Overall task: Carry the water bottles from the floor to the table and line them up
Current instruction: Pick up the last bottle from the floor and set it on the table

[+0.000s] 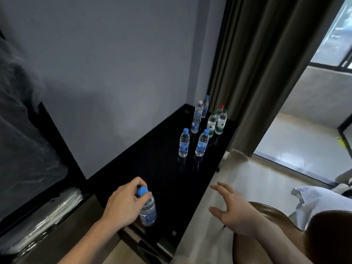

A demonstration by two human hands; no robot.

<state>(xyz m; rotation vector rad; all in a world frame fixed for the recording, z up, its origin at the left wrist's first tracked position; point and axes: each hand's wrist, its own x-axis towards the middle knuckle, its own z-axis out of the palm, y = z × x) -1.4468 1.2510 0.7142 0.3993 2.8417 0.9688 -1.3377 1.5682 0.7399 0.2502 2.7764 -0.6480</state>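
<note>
My left hand (123,202) grips a blue-capped water bottle (148,210) by its neck, above the near end of the glossy black table (162,180). My right hand (230,206) hovers open to the right of the table's front edge, fingers spread, holding nothing. Farther along the table stand several bottles upright: two blue-capped ones side by side (184,142) (202,142), more blue and white-capped ones behind (196,122), and green-labelled ones (221,121) near the curtain.
A grey wall runs along the table's left side. A dark curtain (257,73) hangs at the far end beside a window. A brown chair back (276,212) and a white pillow (320,201) sit at lower right. Pale floor lies to the right.
</note>
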